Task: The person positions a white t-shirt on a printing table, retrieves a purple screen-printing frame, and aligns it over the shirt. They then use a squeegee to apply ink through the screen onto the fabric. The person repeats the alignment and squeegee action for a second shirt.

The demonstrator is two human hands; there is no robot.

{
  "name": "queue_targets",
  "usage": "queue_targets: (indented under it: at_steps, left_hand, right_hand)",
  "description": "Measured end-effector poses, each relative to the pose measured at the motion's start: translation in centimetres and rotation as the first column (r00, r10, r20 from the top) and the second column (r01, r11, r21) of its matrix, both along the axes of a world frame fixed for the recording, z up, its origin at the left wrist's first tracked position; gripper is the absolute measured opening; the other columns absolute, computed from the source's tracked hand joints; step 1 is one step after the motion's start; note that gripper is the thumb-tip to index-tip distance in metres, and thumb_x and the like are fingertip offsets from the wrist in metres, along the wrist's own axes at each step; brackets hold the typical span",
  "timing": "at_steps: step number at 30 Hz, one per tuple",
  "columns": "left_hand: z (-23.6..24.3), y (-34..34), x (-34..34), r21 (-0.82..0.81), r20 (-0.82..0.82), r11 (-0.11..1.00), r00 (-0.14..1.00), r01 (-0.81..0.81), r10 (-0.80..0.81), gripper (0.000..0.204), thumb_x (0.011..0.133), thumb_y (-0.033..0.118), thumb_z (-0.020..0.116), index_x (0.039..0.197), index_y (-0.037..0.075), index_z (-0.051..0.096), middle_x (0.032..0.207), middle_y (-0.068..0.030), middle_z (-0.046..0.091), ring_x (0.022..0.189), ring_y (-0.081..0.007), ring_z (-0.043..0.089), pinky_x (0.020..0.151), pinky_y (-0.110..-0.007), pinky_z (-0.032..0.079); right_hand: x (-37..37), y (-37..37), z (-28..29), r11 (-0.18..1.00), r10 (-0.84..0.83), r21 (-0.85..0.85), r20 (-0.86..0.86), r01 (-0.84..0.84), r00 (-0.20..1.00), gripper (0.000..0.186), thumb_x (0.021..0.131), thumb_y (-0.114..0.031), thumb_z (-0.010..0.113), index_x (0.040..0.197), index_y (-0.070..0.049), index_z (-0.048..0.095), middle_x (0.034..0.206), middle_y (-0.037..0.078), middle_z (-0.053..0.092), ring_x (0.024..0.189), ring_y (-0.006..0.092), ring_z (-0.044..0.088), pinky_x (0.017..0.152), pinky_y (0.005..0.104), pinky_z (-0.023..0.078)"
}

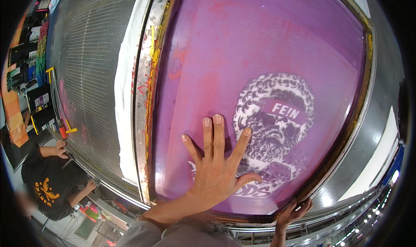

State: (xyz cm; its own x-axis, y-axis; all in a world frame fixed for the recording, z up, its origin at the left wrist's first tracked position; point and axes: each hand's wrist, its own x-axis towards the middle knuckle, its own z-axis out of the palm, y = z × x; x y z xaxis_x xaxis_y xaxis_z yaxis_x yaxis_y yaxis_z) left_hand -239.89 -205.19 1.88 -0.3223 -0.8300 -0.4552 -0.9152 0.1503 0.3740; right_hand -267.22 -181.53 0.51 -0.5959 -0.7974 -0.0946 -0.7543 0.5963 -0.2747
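Screen-printing frame (145, 89) runs up-frame, long axis near vertical; left hand (216, 167) nearer bearded-head stencil (275, 132), splayed flat, gripping nothing; right hand (294, 211) half-curled at lower-right corner, grip unclear.

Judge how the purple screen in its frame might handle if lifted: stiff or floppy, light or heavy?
The purple screen would probably lift as one stiff panel, its paint-stained frame looking rigid. It may feel heavy and awkward, since it dwarfs the left hand. The mesh, smooth and taut-looking, could flex slightly under a push.

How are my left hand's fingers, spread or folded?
Spread: the left hand is palm-down over the purple screen, fingers extended, the middle two close together.
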Motion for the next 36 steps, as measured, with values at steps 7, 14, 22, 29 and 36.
queue_targets:
  at_steps: [7,14,22,29,36]
  left_hand:
    - [0.1,0.0,-0.1,0.006,-0.042,1.000,0.999,-0.030,0.030,0.105,0.078,0.080,0.056,0.156,0.013,0.032,0.154,-0.0449,0.001,0.144,-0.0610,-0.004,0.098,-0.083,-0.005]
    - [-0.1,0.2,-0.2,-0.030,-0.040,0.999,0.999,-0.039,0.037,0.112,0.073,0.080,0.061,0.157,0.013,0.028,0.154,-0.0445,-0.001,0.145,-0.0597,-0.006,0.099,-0.082,-0.009]
    - [-0.6,0.5,-0.3,-0.122,-0.028,0.992,0.999,-0.031,0.027,0.110,0.075,0.083,0.054,0.157,0.015,0.028,0.154,-0.0436,0.004,0.146,-0.0587,-0.002,0.099,-0.083,-0.008]
    - [-1.2,0.6,-0.6,-0.168,0.060,0.986,0.998,0.014,-0.004,0.125,0.067,0.083,0.066,0.159,0.014,0.019,0.156,-0.0413,-0.005,0.146,-0.0570,-0.008,0.103,-0.078,-0.011]
    - [-1.0,0.6,-1.2,-0.222,0.110,0.974,0.994,0.034,-0.009,0.127,0.065,0.082,0.068,0.158,0.009,0.022,0.159,-0.0373,-0.004,0.147,-0.0550,-0.005,0.106,-0.077,-0.005]
  right_hand:
    - [0.2,0.0,0.1,1.000,-0.027,-0.011,0.029,0.027,0.999,0.048,0.094,-0.016,0.057,0.133,0.009,0.044,0.126,0.020,0.046,0.111,0.0343,0.051,0.092,0.0461,0.042]
    - [0.3,0.0,0.1,0.997,-0.073,-0.011,0.034,0.074,0.997,0.049,0.092,-0.017,0.059,0.131,0.009,0.045,0.128,0.021,0.046,0.114,0.0371,0.049,0.096,0.0482,0.040]
    - [0.4,0.2,0.1,0.998,-0.054,-0.013,0.023,0.054,0.998,0.050,0.092,-0.017,0.060,0.131,0.010,0.045,0.127,0.024,0.047,0.116,0.0395,0.049,0.098,0.0494,0.038]
    - [0.5,-0.1,0.3,0.998,-0.053,-0.027,-0.005,0.053,0.999,0.060,0.088,-0.023,0.069,0.133,0.008,0.045,0.126,0.027,0.048,0.116,0.0456,0.049,0.099,0.0510,0.039]
    - [0.2,-1.2,0.8,1.000,-0.002,-0.012,0.036,0.002,0.999,0.052,0.086,-0.017,0.066,0.127,0.007,0.047,0.114,0.025,0.051,0.104,0.0408,0.051,0.091,0.0502,0.041]
